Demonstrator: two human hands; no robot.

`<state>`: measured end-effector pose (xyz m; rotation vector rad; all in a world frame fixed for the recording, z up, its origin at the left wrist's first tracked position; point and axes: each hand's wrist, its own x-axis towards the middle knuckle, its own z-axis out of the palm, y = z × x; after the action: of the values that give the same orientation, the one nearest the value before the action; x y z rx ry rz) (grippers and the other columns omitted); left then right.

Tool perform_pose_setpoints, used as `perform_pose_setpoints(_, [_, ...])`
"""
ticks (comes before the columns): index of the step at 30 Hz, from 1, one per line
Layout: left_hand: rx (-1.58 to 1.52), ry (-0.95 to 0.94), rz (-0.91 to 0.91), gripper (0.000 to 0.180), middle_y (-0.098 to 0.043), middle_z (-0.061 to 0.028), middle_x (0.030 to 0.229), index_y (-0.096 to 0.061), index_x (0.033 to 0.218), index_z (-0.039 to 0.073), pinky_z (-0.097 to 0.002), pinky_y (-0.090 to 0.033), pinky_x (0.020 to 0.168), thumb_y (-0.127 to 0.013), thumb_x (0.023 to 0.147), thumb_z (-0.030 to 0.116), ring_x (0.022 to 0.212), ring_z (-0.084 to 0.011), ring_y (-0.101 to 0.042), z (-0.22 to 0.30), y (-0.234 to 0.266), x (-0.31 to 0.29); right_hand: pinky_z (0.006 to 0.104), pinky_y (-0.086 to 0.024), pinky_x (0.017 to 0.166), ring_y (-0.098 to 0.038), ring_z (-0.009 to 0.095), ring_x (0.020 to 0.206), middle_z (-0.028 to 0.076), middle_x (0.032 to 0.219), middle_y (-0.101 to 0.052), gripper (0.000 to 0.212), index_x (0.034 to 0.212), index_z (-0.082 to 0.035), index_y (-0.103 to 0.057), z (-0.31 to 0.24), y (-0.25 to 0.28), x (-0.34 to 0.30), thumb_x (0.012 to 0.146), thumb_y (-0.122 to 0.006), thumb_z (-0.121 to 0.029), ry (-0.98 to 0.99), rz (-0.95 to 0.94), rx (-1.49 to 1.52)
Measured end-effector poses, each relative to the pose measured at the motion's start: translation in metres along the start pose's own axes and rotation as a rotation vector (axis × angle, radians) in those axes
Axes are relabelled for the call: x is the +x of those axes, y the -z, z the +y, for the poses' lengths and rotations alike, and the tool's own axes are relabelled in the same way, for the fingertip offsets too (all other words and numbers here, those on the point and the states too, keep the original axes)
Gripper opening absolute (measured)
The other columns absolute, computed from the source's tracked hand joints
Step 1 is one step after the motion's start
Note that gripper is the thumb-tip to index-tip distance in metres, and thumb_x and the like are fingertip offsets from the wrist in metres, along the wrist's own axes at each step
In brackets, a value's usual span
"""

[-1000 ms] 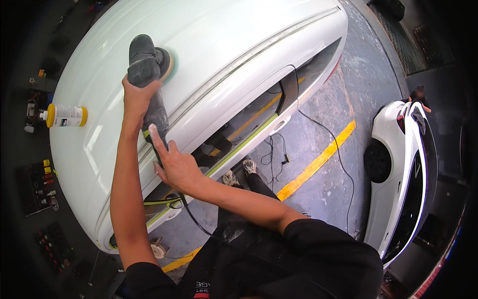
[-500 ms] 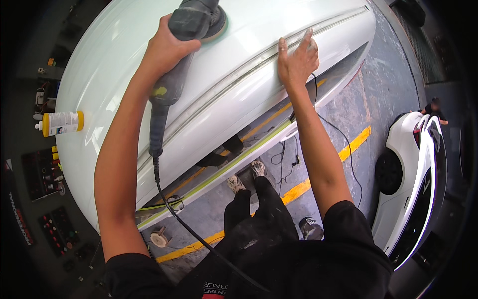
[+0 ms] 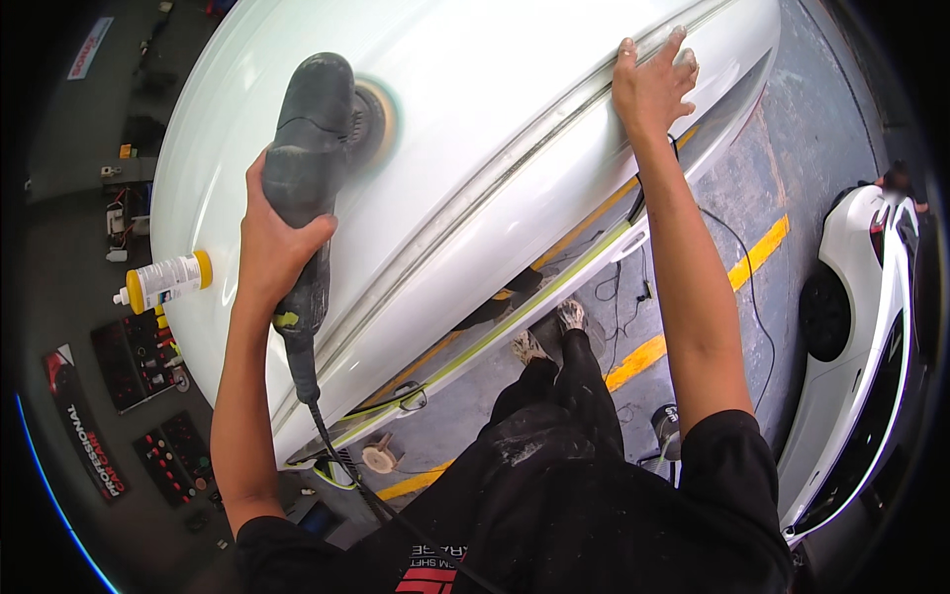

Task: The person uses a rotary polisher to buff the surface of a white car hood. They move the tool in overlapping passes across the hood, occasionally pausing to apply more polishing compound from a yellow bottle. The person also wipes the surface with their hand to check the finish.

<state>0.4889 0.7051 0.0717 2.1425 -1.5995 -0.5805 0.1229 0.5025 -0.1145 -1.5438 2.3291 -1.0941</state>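
Observation:
My left hand [image 3: 275, 246] is wrapped round the body of a black power polisher [image 3: 307, 148], thumb across its top. The polisher's round pad [image 3: 376, 121] lies against the glossy white car roof [image 3: 475, 69]. From its rear end a black cord [image 3: 341, 455] runs back past my left side to my body. Farther right, my right hand [image 3: 653, 94] holds nothing; its fingers are spread, resting at the grey roof channel [image 3: 495, 176] along the car's near edge. A yellow bottle with a white label [image 3: 168, 281] appears at the roof's left edge.
Below the roof edge is an open car door [image 3: 554, 277]. On the grey floor lie yellow stripes [image 3: 762, 252], thin cables [image 3: 752, 277] and a round pale pad [image 3: 378, 455]. A dark container [image 3: 667, 426] stands by my right leg. Another white car [image 3: 841, 386], with a person [image 3: 899, 183] beyond, is right.
The polisher in my left hand has moved left and nearer across the roof. My view has shifted somewhat, and my right hand stays spread at the roof edge.

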Motion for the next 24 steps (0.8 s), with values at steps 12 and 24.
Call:
perform_pose_setpoints(12, [0.048, -0.071, -0.028, 0.100, -0.068, -0.0244, 0.123, -0.032, 0.157, 0.005, -0.0409, -0.055, 0.098, -0.079, 0.070, 0.022, 0.107, -0.0345, -0.072, 0.027, -0.019, 0.032, 0.0667, -0.044, 0.110, -0.050, 0.043, 0.142, 0.031, 0.152, -0.049, 0.084, 0.171, -0.015, -0.020, -0.008, 0.002, -0.005, 0.102, -0.063, -0.038, -0.016, 0.145, -0.206])
perform_pose_setpoints(24, [0.061, -0.095, -0.054, 0.099, -0.069, -0.0239, 0.125, -0.032, 0.157, 0.006, -0.0416, -0.054, 0.102, -0.079, 0.070, 0.023, 0.111, -0.0360, -0.071, 0.042, -0.024, 0.041, 0.0736, -0.029, 0.117, -0.028, 0.047, 0.155, 0.032, 0.164, -0.033, 0.084, 0.169, -0.010, -0.022, -0.010, 0.008, -0.001, 0.102, -0.061, -0.042, -0.079, -0.042, -0.103])
